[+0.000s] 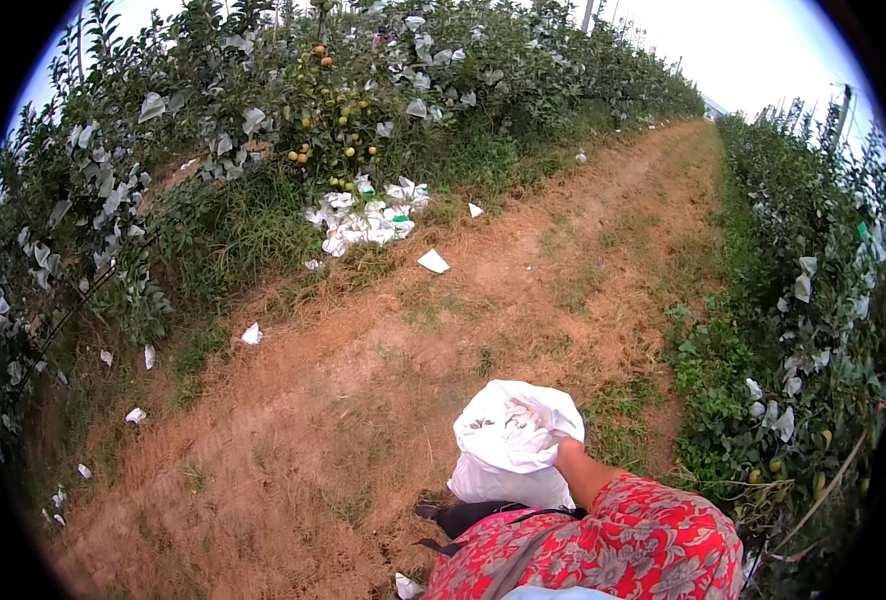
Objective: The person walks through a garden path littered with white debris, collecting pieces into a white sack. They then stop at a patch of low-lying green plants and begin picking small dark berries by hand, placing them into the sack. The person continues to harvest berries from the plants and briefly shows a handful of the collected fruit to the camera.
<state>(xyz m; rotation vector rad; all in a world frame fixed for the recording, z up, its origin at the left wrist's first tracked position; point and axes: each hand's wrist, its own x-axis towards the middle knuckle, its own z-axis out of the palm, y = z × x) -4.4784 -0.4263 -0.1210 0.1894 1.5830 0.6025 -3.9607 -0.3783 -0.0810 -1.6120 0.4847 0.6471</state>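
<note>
At the lower right, my right hand (569,454) grips the rim of a white sack (509,484), its fingers partly hidden by the cloth. The sack hangs upright with its mouth spread, and crumpled white bags (522,429) lie inside. A red floral sleeve covers that arm. My left hand is out of view. Before me on the dirt path lie a folded white paper bag (433,261) and a smaller white one (252,334). A heap of white bags (368,222) rests by the foot of the left row.
Leafy fruit trees with white bags (255,120) line the left, one bearing orange and yellow fruit (302,154). Another bagged row (780,315) runs close on the right. The dirt path (600,247) stretches between them. A bent branch (825,491) juts out at lower right.
</note>
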